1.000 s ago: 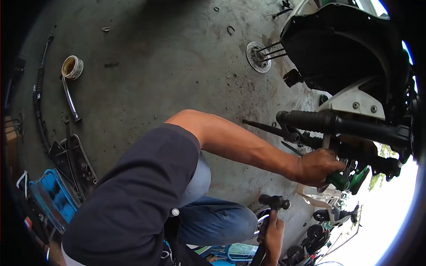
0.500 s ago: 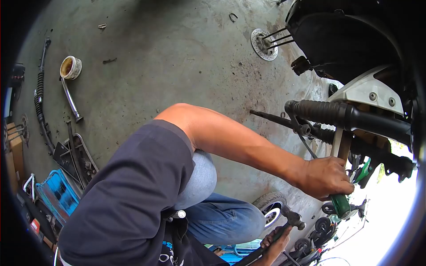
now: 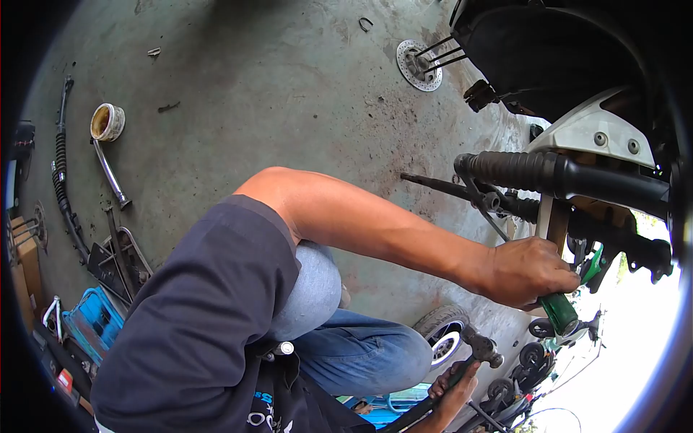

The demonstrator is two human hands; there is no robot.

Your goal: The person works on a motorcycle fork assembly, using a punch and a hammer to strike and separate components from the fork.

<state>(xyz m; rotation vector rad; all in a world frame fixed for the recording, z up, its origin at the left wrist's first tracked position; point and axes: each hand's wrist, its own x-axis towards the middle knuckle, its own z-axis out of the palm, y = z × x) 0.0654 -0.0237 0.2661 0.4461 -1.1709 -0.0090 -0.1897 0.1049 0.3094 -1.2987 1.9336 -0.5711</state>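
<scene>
My left hand [image 3: 530, 273] reaches out to the right and is closed around a green-handled tool [image 3: 560, 313]. The handle's end sticks out below my fist. A flat, pale bar [image 3: 546, 216] shows just above my fist, by the black fork tube [image 3: 613, 184] with its ribbed rubber boot; whether it belongs to the tool I cannot tell. Lower down, my right hand [image 3: 456, 390] grips a ball-peen hammer [image 3: 482, 348] by its dark handle. The hammer's head is below the green handle and apart from it.
A white fairing piece [image 3: 585, 133] and a black fender [image 3: 556, 58] are at the upper right. A brake disc [image 3: 419, 66] lies on the floor. Near my knee is a wheel [image 3: 442, 326]. Left lie a tub [image 3: 107, 122], a chrome pipe [image 3: 110, 173] and a blue crate [image 3: 90, 321].
The view has shifted slightly, so the floor items sit a little higher and further left. The hammer has come slightly closer to the green handle. Both hands keep their hold.
</scene>
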